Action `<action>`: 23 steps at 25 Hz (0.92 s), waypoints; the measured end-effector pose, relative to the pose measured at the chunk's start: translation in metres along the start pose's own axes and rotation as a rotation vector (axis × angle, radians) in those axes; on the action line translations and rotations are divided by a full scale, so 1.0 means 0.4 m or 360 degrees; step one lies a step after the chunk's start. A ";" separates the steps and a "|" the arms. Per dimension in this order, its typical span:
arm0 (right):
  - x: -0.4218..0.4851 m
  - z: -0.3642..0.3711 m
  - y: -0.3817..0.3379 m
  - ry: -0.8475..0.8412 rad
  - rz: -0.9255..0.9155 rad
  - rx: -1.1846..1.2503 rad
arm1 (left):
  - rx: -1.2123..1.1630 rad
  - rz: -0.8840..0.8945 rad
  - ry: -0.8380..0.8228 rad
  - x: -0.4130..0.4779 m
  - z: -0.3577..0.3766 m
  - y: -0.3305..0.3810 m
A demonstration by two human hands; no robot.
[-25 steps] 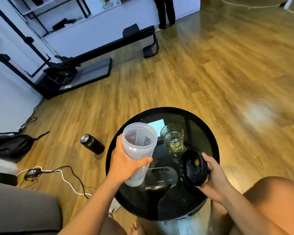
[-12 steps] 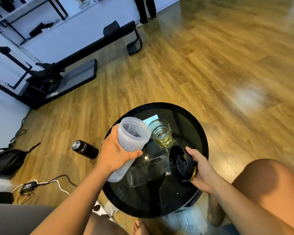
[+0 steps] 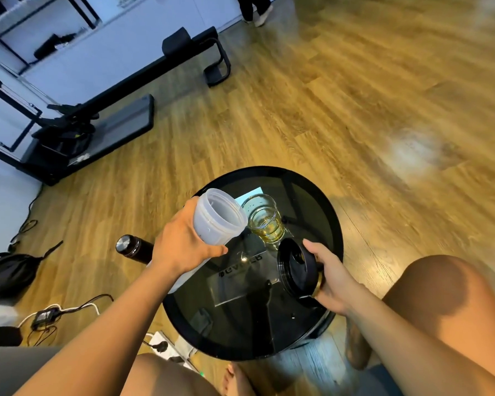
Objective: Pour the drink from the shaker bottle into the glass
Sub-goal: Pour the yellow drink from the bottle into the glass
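Note:
My left hand (image 3: pixel 180 247) grips a translucent shaker bottle (image 3: pixel 216 217) with no lid on. The bottle is tilted, its open mouth leaning toward the glass (image 3: pixel 265 221) and nearly touching its near-left rim. The clear glass stands on the round black table (image 3: pixel 320 195) and holds a little yellow drink at the bottom. My right hand (image 3: pixel 330 277) holds the black shaker lid (image 3: pixel 296 265) on edge over the table, just in front of the glass. I see no liquid flowing.
A black thermos (image 3: pixel 133 248) lies on the wooden floor left of the table. Cables and a power strip (image 3: pixel 166 345) lie near my feet. A black bag (image 3: pixel 7 274) sits at the far left. Exercise equipment (image 3: pixel 97 110) stands at the back. My right knee (image 3: pixel 440 292) is beside the table.
The bottle has tipped further over and moved toward the glass. The lid in my right hand has stayed close in front of the glass.

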State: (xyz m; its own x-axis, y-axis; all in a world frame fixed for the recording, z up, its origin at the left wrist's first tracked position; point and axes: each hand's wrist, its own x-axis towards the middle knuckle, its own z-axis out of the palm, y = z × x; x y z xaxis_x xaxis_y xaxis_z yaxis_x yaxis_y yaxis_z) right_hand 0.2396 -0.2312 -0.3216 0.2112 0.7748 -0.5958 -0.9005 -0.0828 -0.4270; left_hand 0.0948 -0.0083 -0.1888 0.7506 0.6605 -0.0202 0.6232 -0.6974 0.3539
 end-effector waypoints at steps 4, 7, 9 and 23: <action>0.003 0.000 0.001 -0.0027 -0.0014 0.0037 | 0.0048 -0.0041 -0.0044 0.007 -0.009 0.009; 0.006 0.000 0.002 -0.0033 -0.0016 0.0018 | 0.0106 -0.0062 -0.0068 0.011 -0.010 0.018; 0.006 -0.001 0.003 -0.0029 -0.0019 0.0001 | 0.0140 -0.0071 -0.0084 0.015 -0.012 0.021; 0.011 0.000 0.003 0.0034 -0.0007 -0.0049 | 0.0300 -0.0092 -0.0176 0.025 -0.010 0.035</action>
State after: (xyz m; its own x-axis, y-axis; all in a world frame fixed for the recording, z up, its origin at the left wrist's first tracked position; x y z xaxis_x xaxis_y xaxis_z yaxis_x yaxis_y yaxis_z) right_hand 0.2392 -0.2280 -0.3247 0.2233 0.7618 -0.6081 -0.8875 -0.0991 -0.4500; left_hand 0.1101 -0.0105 -0.1801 0.7255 0.6735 -0.1414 0.6881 -0.7057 0.1687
